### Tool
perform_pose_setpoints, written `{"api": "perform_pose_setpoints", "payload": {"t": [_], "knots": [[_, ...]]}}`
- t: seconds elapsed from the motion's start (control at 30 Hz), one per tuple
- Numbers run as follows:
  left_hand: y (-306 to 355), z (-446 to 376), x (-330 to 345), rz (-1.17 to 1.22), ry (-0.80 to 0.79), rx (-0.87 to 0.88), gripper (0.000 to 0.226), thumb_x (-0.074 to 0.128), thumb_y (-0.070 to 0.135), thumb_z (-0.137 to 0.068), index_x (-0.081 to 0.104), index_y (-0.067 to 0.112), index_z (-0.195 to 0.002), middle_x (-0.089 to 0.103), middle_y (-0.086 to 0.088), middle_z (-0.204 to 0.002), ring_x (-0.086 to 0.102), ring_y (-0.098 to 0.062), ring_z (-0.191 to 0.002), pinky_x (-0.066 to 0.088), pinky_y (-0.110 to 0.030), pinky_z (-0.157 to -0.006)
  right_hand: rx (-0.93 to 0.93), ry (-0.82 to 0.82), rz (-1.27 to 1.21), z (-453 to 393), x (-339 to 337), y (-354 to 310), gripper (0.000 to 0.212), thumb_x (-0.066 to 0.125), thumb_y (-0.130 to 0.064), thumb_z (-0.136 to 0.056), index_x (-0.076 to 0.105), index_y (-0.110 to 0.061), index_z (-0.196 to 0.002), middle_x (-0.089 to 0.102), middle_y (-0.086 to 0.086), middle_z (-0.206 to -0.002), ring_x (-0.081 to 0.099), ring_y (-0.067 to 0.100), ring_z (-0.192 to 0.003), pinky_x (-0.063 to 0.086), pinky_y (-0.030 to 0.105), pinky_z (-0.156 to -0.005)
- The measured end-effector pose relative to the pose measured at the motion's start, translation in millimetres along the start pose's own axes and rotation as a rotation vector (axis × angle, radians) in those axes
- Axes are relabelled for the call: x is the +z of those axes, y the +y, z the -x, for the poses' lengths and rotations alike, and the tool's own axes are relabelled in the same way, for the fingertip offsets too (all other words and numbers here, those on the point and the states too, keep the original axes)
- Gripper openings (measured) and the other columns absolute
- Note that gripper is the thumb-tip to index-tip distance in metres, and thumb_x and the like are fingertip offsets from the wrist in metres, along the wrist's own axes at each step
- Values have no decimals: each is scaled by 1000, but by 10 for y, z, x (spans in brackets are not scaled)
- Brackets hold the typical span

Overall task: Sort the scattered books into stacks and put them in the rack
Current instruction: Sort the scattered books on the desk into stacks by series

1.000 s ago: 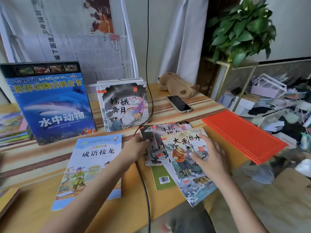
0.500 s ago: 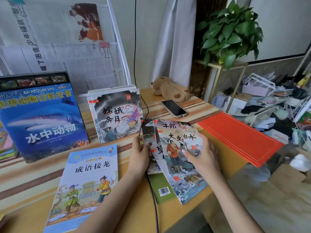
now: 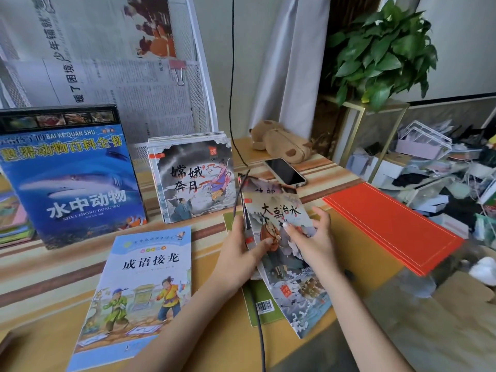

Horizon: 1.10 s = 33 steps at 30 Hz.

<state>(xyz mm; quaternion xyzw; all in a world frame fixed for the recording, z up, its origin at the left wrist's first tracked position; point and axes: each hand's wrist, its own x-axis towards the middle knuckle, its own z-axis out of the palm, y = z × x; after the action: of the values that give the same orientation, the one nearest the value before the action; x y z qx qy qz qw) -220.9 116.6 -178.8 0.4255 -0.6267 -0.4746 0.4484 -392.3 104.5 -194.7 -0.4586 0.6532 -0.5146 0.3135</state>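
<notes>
Several thin picture books (image 3: 281, 253) are gathered into a bundle at the table's middle, lifted off the surface at their far end. My left hand (image 3: 239, 253) grips the bundle's left edge, thumb across the top cover. My right hand (image 3: 311, 234) holds its right side, fingers on the cover. A green book (image 3: 261, 304) lies flat beneath. A light-blue book (image 3: 142, 288) lies flat to the left. A grey-covered stack (image 3: 192, 181) and a big blue shark book (image 3: 69, 181) stand upright in the white wire rack (image 3: 201, 84).
A red folder (image 3: 394, 226) lies at the table's right edge, a phone (image 3: 284, 171) and a plush toy (image 3: 279, 142) behind. A black cable (image 3: 259, 331) crosses the table front. A plant (image 3: 381, 49) and floor clutter (image 3: 440, 167) are at the right. More books (image 3: 13, 221) sit far left.
The fanned-out picture books were pulled together into one bundle and raised at the far end. Both hands closed in on its sides.
</notes>
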Motion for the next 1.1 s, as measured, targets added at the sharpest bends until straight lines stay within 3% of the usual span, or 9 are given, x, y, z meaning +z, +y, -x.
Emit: {"api": "perform_pose_setpoints", "payload": {"t": [0.1, 0.2, 0.3, 0.47, 0.6, 0.77, 0.9, 0.97, 1.1], "knots": [[-6, -35, -60, 48, -13, 8, 36, 65, 12, -87, 52, 34, -113, 68, 16, -109, 65, -2, -101, 53, -23, -86, 28, -13, -98, -30, -98, -77, 76, 75, -25, -78, 27, -29, -137, 59, -2, -120, 57, 11, -99, 41, 15, -66], [18, -65, -98, 181, 8, -11, 29, 65, 9, -86, 60, 21, -112, 72, 0, -105, 70, -18, -95, 58, -31, -77, 151, -97, -203, -108, -321, -216, 70, 78, -31, -70, 44, -25, -131, 64, -8, -112, 59, 14, -106, 46, 31, -84], [15, -103, -132, 210, 28, 7, 23, 62, 9, -87, 62, 15, -109, 75, 0, -96, 71, -19, -88, 57, -27, -69, 309, -321, -247, -68, -477, -253, 65, 76, -38, -68, 53, -19, -126, 44, -14, -130, 38, 15, -132, 21, 41, -114], [47, -122, -175, 114, 101, -52, 27, 37, 35, -99, 63, 28, -96, 70, 22, -88, 62, 5, -91, 47, -13, -87, 212, -363, -234, -35, -404, -173, 116, 84, -66, -6, 59, -25, -111, 63, -12, -113, 53, 7, -107, 23, 34, -105], [-176, -232, -421, -147, 281, -65, 68, 21, 71, -87, 49, 23, -125, 59, 2, -126, 58, -20, -113, 44, -48, -99, 188, -276, -312, -40, -432, -207, 106, 82, -67, -2, 59, -30, -99, 59, -17, -103, 45, 7, -111, 17, 38, -110], [-203, -280, -540, -318, 525, 21, 23, 39, 32, -99, 47, 17, -115, 65, -5, -109, 60, -24, -95, 46, -37, -89, 145, -176, -488, -119, -556, -348, 36, 75, -28, -74, 57, -25, -105, 53, -2, -132, 39, 10, -128, 21, 34, -110], [-170, -202, -449, -410, 423, 237, 25, 37, 38, -95, 56, 27, -106, 68, 7, -91, 62, -24, -108, 43, -36, -99, 22, -153, -521, -210, -508, -469, 70, 90, -46, -40, 61, -26, -101, 70, -13, -99, 62, 3, -101, 45, 30, -100], [-36, -140, -377, -209, 290, 275, 30, 37, 47, -93, 56, 35, -113, 67, 13, -104, 61, -7, -107, 52, -32, -88, -27, -187, -567, -248, -457, -489, 88, 93, -48, -25, 59, -24, -103, 73, -14, -92, 67, -1, -89, 54, 21, -78], [-39, -115, -345, -167, 163, 260, 54, 46, 59, -82, 41, 39, -133, 46, 28, -133, 42, 8, -125, 36, -16, -102, -44, -231, -598, -266, -375, -483, 101, 93, -51, -11, 60, -20, -101, 74, -13, -86, 68, 0, -84, 54, 17, -69]]}}
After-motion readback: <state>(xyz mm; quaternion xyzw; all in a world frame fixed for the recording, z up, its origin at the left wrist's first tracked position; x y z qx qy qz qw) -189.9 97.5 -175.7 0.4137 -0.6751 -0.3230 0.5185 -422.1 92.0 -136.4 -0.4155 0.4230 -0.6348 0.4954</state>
